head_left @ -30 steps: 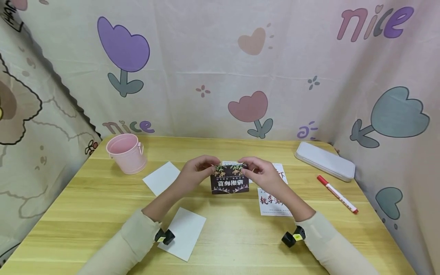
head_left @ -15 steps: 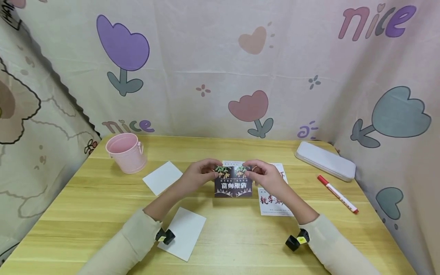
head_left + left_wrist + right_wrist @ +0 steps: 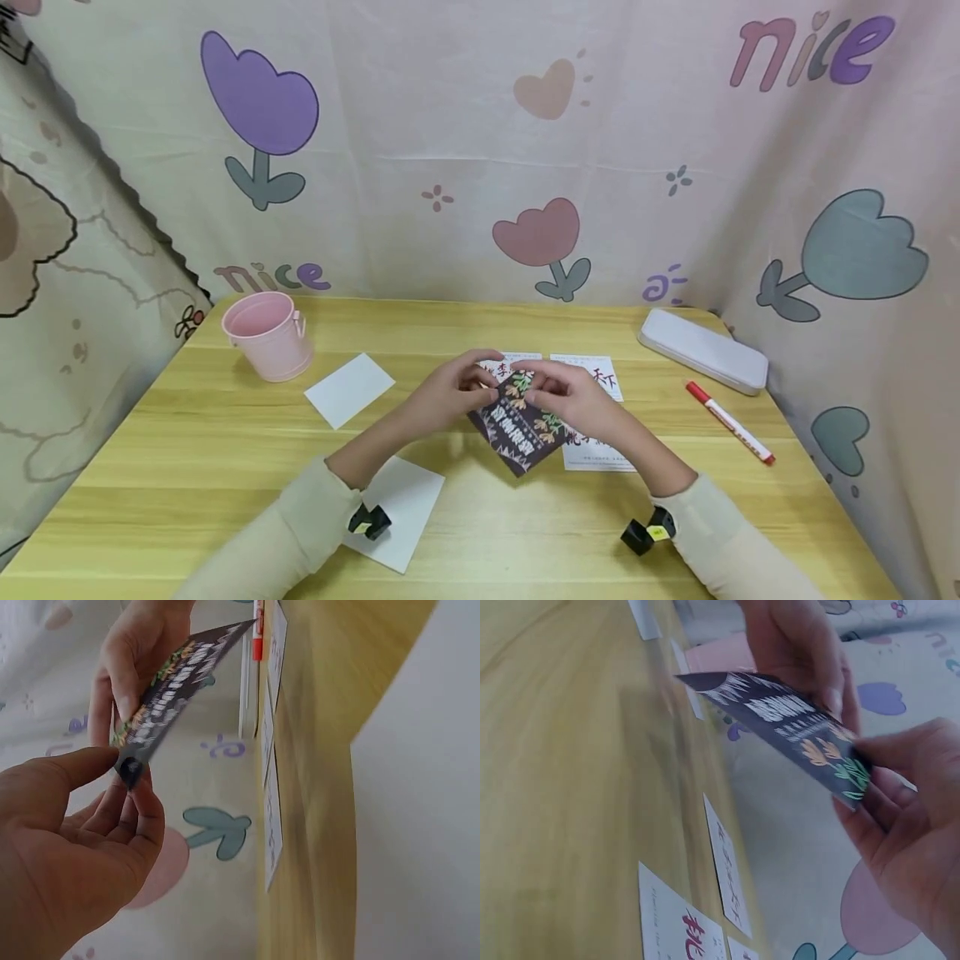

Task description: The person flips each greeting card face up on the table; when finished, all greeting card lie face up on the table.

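A dark card [image 3: 517,446] with white lettering and orange and green flowers hangs tilted above the middle of the table, one corner toward me. My left hand [image 3: 450,392] pinches it between thumb and fingers on the left side. At its upper right, my right hand [image 3: 577,398] pinches it too, as the right wrist view shows with the thumb over the card [image 3: 787,720]. Behind and below lie white cards with red brush writing: one at the back [image 3: 510,365], one to its right [image 3: 603,373], one nearer [image 3: 596,457], the last two partly covered by my right arm.
A blank white card [image 3: 349,390] lies left of my hands, and another white sheet [image 3: 412,500] sits partly under my left wrist. A pink bucket [image 3: 272,346] stands at the back left. To the right are a white case [image 3: 703,350] and a red-capped marker [image 3: 730,423].
The dark card has turned from level to slanted, one corner now pointing toward me. My hands have shifted only slightly, and more of the written card at the back shows.
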Demonstrator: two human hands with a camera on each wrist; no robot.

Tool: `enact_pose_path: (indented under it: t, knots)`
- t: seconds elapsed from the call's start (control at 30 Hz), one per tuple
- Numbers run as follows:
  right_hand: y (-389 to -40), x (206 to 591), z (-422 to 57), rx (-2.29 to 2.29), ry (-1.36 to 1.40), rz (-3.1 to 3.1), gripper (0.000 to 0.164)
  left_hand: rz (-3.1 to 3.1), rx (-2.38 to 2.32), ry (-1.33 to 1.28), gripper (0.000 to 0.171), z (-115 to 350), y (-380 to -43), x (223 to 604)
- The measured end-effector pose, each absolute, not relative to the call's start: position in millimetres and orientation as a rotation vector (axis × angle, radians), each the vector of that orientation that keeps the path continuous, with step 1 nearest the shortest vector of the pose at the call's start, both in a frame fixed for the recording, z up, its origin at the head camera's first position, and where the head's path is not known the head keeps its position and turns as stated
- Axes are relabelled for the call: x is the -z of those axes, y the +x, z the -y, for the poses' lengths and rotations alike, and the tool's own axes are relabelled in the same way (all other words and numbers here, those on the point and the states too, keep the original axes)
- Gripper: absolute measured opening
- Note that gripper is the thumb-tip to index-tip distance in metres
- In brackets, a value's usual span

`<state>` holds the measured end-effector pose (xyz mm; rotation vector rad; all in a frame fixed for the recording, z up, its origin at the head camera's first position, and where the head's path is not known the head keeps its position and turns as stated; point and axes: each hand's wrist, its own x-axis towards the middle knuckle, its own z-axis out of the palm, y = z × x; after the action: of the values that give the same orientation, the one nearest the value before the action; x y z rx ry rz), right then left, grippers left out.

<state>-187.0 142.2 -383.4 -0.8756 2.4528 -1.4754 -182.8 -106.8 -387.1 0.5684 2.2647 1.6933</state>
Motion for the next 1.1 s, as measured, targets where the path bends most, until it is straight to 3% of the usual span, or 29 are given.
enact_pose_path:
  t: [0.3, 0.47, 0.7, 0.9, 1.1]
  knots:
    - [-196.8, 388.3, -147.4, 2.101, -0.478, -2.247, 0.033, -2.203, -1.854, 0.437, 0.040, 124.5, -189.4, 385.1]
    - [-196.0, 390.0, -145.4, 2.058, -0.469, -2.157, 0.026, -2.245, -1.891, 0.419, 0.028, 125.5, -189.9, 383.9]
    - [-193.1, 390.6, -144.0, 1.952, -0.536, -2.291, 0.018, -2.268, -1.875, 0.443, 0.030, 124.5, -188.4, 386.6]
    - [-192.8, 391.4, -141.3, 2.181, -0.446, -2.414, 0.022, -2.227, -1.885, 0.466, 0.032, 121.0, -184.4, 387.8]
    - [-194.0, 391.4, -144.5, 2.199, -0.492, -2.339, 0.037, -2.227, -1.897, 0.454, 0.033, 120.3, -183.5, 387.7]
